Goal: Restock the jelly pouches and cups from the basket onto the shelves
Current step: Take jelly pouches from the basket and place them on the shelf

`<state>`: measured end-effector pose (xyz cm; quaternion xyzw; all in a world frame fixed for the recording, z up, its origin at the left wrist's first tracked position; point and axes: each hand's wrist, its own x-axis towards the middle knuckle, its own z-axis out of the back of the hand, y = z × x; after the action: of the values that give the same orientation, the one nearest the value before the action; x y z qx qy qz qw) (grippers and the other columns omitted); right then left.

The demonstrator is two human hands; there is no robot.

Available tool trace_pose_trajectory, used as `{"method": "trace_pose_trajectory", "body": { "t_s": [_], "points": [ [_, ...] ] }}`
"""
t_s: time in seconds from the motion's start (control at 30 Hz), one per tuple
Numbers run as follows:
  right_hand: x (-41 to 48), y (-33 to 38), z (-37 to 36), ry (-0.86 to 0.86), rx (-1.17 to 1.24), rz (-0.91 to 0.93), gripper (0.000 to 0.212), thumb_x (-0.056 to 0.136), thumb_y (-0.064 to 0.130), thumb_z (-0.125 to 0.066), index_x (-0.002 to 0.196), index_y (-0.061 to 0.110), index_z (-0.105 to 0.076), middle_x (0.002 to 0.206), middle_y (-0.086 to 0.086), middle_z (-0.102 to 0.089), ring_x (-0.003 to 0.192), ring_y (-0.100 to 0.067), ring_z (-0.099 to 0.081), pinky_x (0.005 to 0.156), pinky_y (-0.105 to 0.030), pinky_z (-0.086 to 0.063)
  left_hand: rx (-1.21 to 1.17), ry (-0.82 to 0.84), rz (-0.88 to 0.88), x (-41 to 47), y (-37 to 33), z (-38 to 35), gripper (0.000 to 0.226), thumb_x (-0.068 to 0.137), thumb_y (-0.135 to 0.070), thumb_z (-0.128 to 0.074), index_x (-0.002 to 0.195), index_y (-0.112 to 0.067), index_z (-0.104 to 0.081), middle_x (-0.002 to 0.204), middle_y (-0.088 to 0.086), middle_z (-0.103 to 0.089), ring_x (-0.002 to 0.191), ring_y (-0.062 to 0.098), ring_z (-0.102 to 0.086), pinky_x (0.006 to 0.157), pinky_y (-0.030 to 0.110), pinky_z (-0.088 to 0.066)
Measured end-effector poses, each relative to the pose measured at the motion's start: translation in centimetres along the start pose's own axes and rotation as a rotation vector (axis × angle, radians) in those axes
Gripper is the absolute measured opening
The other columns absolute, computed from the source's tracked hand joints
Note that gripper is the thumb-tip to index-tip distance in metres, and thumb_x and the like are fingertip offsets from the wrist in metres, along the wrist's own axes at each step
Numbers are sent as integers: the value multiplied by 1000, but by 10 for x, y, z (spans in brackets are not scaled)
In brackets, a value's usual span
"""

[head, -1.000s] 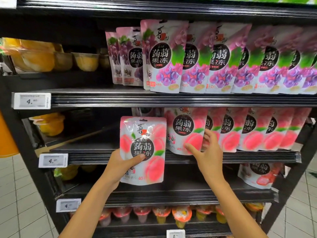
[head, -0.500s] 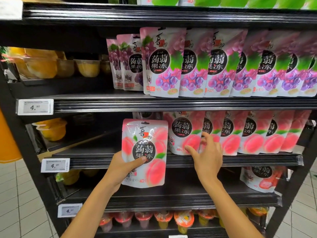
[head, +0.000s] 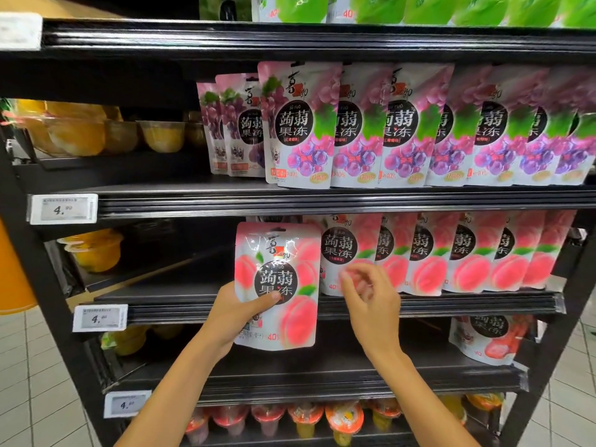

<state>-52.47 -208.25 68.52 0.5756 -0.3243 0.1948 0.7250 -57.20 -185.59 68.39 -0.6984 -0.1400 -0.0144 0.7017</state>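
Head view: the right hand (head: 371,304) now hangs clear of the shelved row of peach pouches (head: 451,253), loose and empty, while the left hand (head: 238,314) grips the glossy pink peach jelly pouch (head: 280,279) at centre frame, seemingly ready for shelving.

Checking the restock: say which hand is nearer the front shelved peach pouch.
Right. The right hand is just in front of the shelved pouch; the left hand is to its left, gripping another peach pouch.
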Motion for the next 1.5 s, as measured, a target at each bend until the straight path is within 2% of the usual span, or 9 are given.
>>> {"method": "trace_pose_trajectory", "body": {
  "t_s": [0.17, 0.27, 0.53, 0.67, 0.83, 1.0, 1.13, 1.3, 1.5],
  "points": [
    [-8, 20, -16, 494, 261, -279, 20, 85, 24, -75, 103, 24, -67, 95, 3, -75, 88, -14, -72, 78, -33, -58, -34, -14, -31, 6, -2, -9, 54, 54, -41, -89, 101, -18, -73, 99, 9, -76, 92, 27, -73, 72, 34, -59],
    [-5, 24, -19, 391, 283, -254, 19, 83, 15, -75, 98, 21, -65, 89, -6, -76, 83, -30, -72, 78, -46, -59, -110, -41, -66, 10, -5, -10, 67, 54, -46, -91, 109, -16, -68, 106, 11, -74, 98, 31, -71, 83, 47, -57],
    [14, 23, -41, 97, 147, -376, 22, 82, 29, -76, 95, 32, -59, 82, 9, -70, 78, -8, -66, 72, -30, -52, 32, -342, -222, 9, -10, -9, 47, 85, -24, -73, 124, -30, -47, 122, -13, -58, 109, 1, -60, 79, 9, -49],
    [20, 25, -51, -2, 17, -315, 18, 87, 32, -71, 93, 31, -54, 63, 9, -62, 53, -3, -54, 56, -30, -45, 250, -219, -262, 6, -6, -19, 36, 90, -22, -67, 119, -38, -53, 125, -14, -55, 112, -2, -55, 81, 8, -48],
    [16, 18, -57, 22, 16, -264, 17, 92, 20, -65, 97, 27, -50, 74, -7, -65, 71, -29, -63, 64, -44, -52, 341, -100, -249, 3, 3, -31, 45, 92, -19, -65, 134, -27, -50, 134, -13, -50, 115, -15, -48, 90, 9, -45],
    [8, 9, -54, 74, -41, -170, 23, 93, 18, -63, 109, 27, -50, 85, 5, -61, 77, -20, -58, 64, -17, -48, 405, -106, -285, 1, 5, -33, 43, 93, -16, -63, 134, -23, -53, 138, -14, -45, 116, -14, -46, 101, 18, -45],
    [-4, 0, -48, 50, -288, -32, 41, 92, 22, -65, 130, 15, -50, 112, 6, -56, 102, -8, -51, 87, -23, -44, 440, -110, -306, 1, 7, -34, 44, 93, -13, -64, 135, -19, -53, 141, -13, -43, 123, -1, -48, 103, 15, -39],
    [-4, -3, -44, 24, -361, -22, 47, 90, 19, -69, 133, 15, -50, 87, 6, -56, 73, -8, -51, 66, -24, -42, 487, -105, -312, -2, 10, -33, 43, 92, -10, -63, 134, -17, -54, 137, -6, -49, 120, 6, -53, 100, 6, -37],
    [-5, -4, -48, 38, -366, -39, 51, 91, 19, -68, 137, 14, -48, 80, 7, -58, 67, -11, -57, 62, -26, -47, 521, -106, -332, -5, 13, -35, 42, 92, -11, -63, 132, -19, -54, 138, -8, -46, 118, -2, -50, 97, 1, -33]
  ]
}}
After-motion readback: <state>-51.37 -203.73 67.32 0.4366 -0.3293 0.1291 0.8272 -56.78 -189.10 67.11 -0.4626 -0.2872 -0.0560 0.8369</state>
